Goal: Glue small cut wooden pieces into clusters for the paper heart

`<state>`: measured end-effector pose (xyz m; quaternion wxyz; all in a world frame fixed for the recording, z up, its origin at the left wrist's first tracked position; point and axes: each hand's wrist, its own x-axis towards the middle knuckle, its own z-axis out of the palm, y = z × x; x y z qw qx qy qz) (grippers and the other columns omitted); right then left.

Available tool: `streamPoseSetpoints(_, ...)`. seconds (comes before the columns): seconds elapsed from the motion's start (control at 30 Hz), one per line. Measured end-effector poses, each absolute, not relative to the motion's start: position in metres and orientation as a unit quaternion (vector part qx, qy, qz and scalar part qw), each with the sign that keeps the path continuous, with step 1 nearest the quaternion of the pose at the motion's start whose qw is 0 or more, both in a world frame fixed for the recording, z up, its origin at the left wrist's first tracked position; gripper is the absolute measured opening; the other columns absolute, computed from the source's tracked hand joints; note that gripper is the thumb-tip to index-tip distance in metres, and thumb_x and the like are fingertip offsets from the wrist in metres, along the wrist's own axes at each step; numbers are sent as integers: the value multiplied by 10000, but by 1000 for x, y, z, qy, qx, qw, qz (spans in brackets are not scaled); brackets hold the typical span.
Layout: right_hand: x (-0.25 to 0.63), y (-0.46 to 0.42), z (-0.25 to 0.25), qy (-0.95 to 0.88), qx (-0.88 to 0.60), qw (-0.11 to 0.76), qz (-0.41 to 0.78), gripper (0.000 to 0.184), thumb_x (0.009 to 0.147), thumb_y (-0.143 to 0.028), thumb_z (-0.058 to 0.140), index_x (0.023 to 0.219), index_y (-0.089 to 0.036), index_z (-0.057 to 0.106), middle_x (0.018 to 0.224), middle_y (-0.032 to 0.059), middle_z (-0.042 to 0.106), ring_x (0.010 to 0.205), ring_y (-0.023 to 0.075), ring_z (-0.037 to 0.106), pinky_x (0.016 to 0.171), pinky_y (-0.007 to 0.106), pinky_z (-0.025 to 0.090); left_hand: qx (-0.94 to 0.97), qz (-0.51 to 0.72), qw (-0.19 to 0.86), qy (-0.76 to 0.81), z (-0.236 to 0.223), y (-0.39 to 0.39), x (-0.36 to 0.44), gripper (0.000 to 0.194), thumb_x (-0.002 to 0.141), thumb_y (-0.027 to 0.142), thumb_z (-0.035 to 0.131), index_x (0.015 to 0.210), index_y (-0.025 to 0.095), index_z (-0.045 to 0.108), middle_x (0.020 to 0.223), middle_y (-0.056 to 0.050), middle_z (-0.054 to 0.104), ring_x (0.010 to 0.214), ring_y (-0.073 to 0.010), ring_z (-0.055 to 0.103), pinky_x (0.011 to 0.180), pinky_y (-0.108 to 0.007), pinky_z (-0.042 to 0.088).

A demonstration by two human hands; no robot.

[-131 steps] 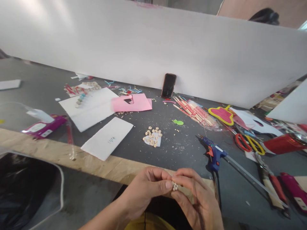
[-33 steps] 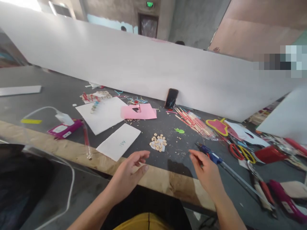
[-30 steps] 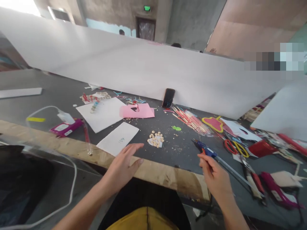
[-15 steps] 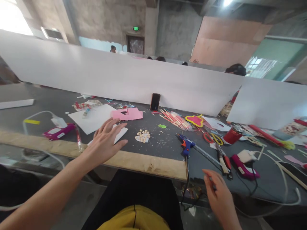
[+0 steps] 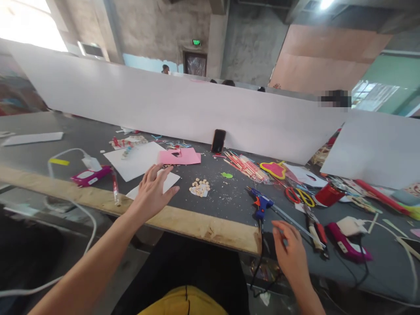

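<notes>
My left hand (image 5: pixel 155 192), fingers spread, hovers over or rests on a small sheet of white paper (image 5: pixel 170 180); contact is hard to tell. Pink paper with a cut-out (image 5: pixel 183 156) lies just beyond its fingertips. To its right is a cluster of small pale beads or rings (image 5: pixel 200 188) on a white scrap. My right hand (image 5: pixel 290 249) is at the table's front edge, loosely curved, with thumb and fingers apart and nothing visible in it. Nearest to that hand is a blue hot glue gun (image 5: pixel 260 205) with a clear glue stick (image 5: pixel 292 221) sticking out behind.
A phone (image 5: pixel 218 141) leans against the white partition (image 5: pixel 183 105). On the right lie wrapped sticks (image 5: pixel 247 167), scissors (image 5: pixel 300 196), pliers (image 5: pixel 316 232), a red can (image 5: pixel 330 193) and a magenta power strip (image 5: pixel 348 243). Another magenta strip (image 5: pixel 92 176) is on the left, with trailing cables.
The view has shifted a little to the left. My right hand has moved slightly left and up, closer to the glue gun. My left hand stays over the white paper.
</notes>
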<state>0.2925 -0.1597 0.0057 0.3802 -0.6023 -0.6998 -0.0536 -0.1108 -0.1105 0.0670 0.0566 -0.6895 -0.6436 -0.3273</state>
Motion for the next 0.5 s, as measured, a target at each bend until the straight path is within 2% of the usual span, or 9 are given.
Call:
streamPoseSetpoints(0.17,250,-154,21,-740,-574,348,-34,298,933,-336,378,1078,-167,576,1076,146,592,1036,255,561,895,461,487,-653,-345,48,-673,70,-115,-150,516,849,389,514,1323,210,417,1435,-171,343,1367,-385,258,1065,-575,302)
streamPoseSetpoints(0.27,212,-149,34,-798,-530,289,2,318,942,-290,355,1150,-171,563,1175,141,583,1123,236,543,967,424,459,-622,-404,57,-668,84,-113,-170,523,844,399,528,1323,222,413,1420,-150,360,1357,-357,294,1075,-539,327)
streamPoseSetpoints(0.37,163,-141,42,-854,-475,206,42,384,942,-271,353,1272,-156,514,1324,141,529,1249,234,466,1038,419,407,-604,-457,60,-650,95,-109,-177,543,844,388,544,1342,254,377,1425,-118,350,1357,-302,315,1070,-472,377)
streamPoseSetpoints(0.5,89,-129,41,-913,-386,96,91,584,930,-433,402,1409,-101,376,1482,149,363,1380,252,287,1106,415,319,-589,-499,65,-633,105,-100,-171,515,853,350,551,1332,275,376,1402,-101,392,1347,-272,334,1076,-452,378)
